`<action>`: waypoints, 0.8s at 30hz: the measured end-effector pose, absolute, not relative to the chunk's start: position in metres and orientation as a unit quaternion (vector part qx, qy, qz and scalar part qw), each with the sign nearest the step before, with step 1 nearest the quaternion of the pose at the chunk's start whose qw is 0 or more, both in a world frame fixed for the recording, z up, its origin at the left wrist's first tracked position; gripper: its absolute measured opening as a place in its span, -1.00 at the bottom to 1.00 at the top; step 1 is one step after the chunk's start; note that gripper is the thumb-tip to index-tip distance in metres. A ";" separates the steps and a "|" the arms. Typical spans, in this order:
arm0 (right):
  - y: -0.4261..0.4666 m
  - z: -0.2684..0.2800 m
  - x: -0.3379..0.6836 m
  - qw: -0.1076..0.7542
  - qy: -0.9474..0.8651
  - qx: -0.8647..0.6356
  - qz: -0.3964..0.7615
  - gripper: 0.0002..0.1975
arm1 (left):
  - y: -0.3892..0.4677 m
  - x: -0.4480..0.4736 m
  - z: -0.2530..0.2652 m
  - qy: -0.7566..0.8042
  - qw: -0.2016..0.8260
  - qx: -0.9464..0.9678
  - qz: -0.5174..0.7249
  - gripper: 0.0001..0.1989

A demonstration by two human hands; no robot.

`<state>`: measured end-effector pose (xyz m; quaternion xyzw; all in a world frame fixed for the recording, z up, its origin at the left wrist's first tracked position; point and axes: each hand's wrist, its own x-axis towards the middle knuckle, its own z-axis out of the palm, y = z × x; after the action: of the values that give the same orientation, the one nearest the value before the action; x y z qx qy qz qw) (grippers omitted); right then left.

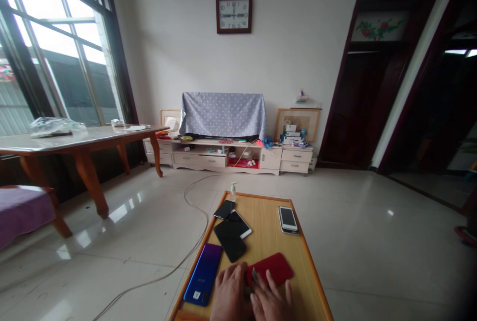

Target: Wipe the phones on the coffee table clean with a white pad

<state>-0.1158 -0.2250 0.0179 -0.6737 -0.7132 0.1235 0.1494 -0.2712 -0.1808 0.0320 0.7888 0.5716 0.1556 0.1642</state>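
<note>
A low wooden table (264, 211) holds several phones. My left hand (230, 293) and my right hand (271, 300) rest together at its near end, both on the near edge of a red phone (274, 267) lying back up. A thin small object shows between my fingers; I cannot tell what it is. A blue-purple phone (203, 274) lies just left of my left hand. Beyond it lie a black phone (230, 239), a white-edged phone (240, 224), a small black phone (224, 209) and a white phone (288, 219).
A small pump bottle (233, 192) stands at the table's far edge. A cable (194, 241) runs over the tiled floor on the left. A long wooden table (80, 139) stands at the window, a TV cabinet (227, 154) with a cloth-covered set at the far wall, dark doors on the right.
</note>
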 end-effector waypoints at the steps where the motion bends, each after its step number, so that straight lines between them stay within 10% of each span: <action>1: -0.225 0.017 -0.117 0.150 -0.715 -0.672 0.122 -0.56 | -0.180 -0.271 0.031 0.570 0.165 0.789 0.159 -0.35; 24: -0.192 0.030 -0.118 0.181 -0.679 -0.705 0.093 -0.56 | -0.181 -0.265 0.037 0.585 0.157 0.779 0.162 -0.39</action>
<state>-0.1178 -0.1923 0.0304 -0.7055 -0.6790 0.0927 0.1810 -0.2652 -0.1812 0.0368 0.7791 0.5848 0.1618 0.1575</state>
